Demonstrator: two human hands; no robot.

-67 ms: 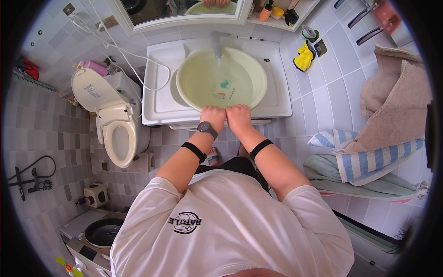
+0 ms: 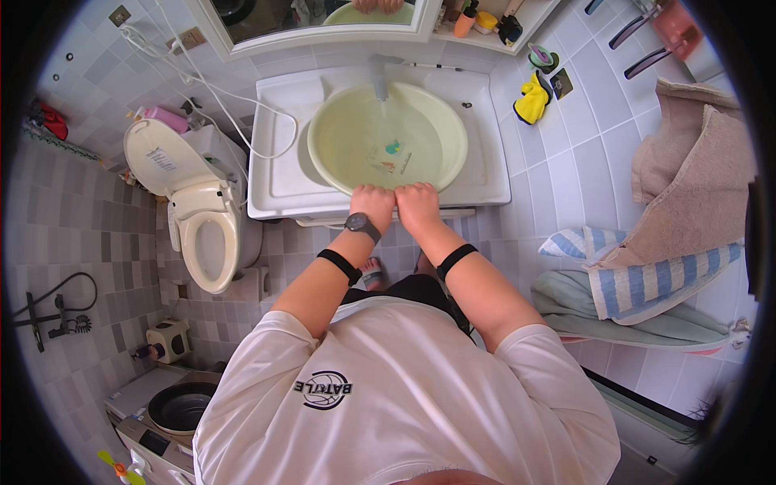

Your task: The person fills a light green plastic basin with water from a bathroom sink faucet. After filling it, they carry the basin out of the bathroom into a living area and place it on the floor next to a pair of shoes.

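Note:
A wide pale green basin (image 2: 333,141) sits in the white washbasin (image 2: 279,178), holding clear water. From the grey faucet (image 2: 380,78) at the back, a stream runs down into it. Small coloured prints, one of them teal, show through the water at the bottom. My left hand (image 2: 373,202), with a dark watch on its wrist, is closed over the near rim of the basin. Right beside it, almost touching, my right hand (image 2: 417,202) grips the same rim. Both sets of fingers curl over the edge, and the thumbs are hidden.
To the left stands a toilet (image 2: 212,242) with its lid raised. A white cable (image 2: 279,152) loops onto the counter's left side. Towels (image 2: 687,178) hang at the right, and a yellow cloth (image 2: 533,99) hangs on the tiles. A mirror cabinet (image 2: 315,40) is above the faucet.

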